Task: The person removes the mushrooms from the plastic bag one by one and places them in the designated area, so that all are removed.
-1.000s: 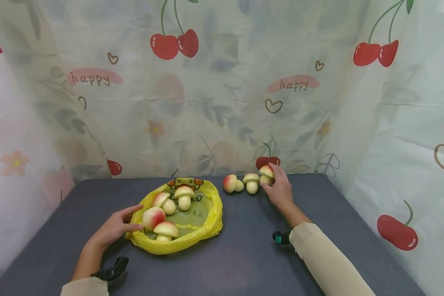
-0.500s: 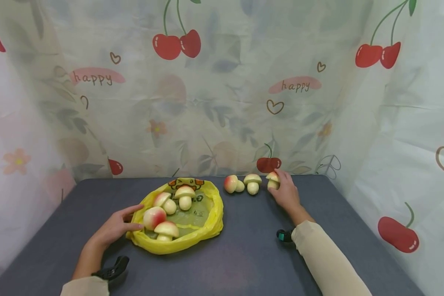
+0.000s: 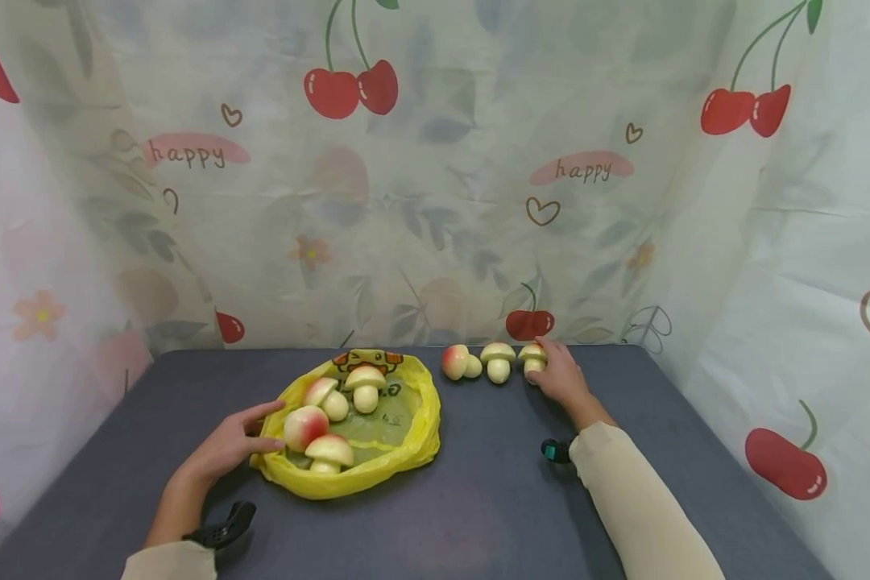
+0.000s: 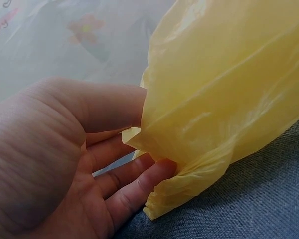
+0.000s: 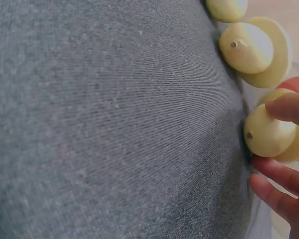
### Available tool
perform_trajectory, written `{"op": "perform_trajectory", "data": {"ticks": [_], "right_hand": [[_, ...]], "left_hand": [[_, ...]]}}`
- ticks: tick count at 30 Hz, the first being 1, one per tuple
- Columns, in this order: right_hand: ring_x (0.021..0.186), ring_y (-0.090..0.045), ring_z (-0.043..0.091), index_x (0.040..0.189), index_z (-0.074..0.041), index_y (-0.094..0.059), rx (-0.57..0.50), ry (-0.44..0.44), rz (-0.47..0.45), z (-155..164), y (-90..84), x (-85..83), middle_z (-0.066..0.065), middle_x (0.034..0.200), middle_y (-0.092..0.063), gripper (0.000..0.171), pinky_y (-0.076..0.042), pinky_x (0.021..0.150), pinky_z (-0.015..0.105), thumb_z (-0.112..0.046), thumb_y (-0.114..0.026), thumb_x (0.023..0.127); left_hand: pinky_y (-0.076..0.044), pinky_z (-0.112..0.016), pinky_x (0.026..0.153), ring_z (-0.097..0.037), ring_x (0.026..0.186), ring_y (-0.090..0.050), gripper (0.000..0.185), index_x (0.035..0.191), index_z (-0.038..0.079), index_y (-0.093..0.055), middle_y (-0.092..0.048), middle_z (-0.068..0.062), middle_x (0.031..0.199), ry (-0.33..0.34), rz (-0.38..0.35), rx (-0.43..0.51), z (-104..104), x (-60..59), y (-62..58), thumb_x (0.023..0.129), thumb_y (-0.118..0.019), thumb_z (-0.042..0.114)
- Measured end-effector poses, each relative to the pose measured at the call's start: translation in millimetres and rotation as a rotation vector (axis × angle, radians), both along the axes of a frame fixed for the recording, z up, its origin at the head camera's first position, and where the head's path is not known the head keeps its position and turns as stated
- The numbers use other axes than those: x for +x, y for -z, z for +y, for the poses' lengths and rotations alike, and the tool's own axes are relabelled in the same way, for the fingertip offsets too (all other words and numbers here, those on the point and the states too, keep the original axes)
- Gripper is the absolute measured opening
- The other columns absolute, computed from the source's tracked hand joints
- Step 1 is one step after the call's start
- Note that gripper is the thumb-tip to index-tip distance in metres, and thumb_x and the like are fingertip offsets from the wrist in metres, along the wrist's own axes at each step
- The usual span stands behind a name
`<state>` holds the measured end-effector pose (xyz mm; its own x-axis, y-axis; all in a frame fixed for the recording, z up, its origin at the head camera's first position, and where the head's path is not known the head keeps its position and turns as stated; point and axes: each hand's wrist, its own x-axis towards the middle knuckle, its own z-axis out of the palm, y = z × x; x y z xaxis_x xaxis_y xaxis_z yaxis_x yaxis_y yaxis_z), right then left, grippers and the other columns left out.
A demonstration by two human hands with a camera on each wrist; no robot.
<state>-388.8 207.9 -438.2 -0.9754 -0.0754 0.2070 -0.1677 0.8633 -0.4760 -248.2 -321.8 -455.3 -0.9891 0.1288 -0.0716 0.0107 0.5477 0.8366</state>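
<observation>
Your right hand (image 3: pixel 564 379), extended forward, pinches the rightmost mushroom (image 3: pixel 532 366), stem toward you, long axis front-to-back; your left hand (image 3: pixel 225 445), fingers partly spread, holds the yellow bag (image 3: pixel 426 435) by its rim.

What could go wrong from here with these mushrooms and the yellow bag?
The right hand grips the end mushroom close beside the middle mushroom, near the table's far edge; a clumsy move might knock its neighbor over that edge. The left hand touches the yellow plastic bag's pliable rim, so a tug could roll the mushrooms inside.
</observation>
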Motion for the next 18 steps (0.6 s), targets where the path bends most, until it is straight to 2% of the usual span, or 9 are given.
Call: {"op": "perform_trajectory", "data": {"ticks": [12,18], "right_hand": [[0.123,-0.044,0.041,0.148,-0.004,-0.037,-0.018,-0.010,-0.008,-3.6,-1.2,2.1,0.026,0.140,-0.042,0.070,-0.036,0.094,0.058,-0.022,-0.069,0.088],[0.125,-0.042,0.041,0.147,-0.006,-0.039,-0.061,-0.031,0.031,0.6,2.2,8.7,0.025,0.139,-0.043,0.067,-0.034,0.095,0.061,-0.022,-0.069,0.089]], "left_hand": [[-0.044,-0.046,0.092,-0.034,0.115,-0.053,0.081,0.148,0.001,-0.038,-0.047,-0.028,0.138,0.006,-0.009,0.019,-1.1,1.3,-0.7,0.084,-0.076,0.032],[-0.044,-0.045,0.092,-0.033,0.114,-0.053,0.081,0.148,0.000,-0.038,-0.048,-0.027,0.138,0.005,-0.016,0.022,-0.3,1.8,-3.4,0.084,-0.076,0.032]]}}
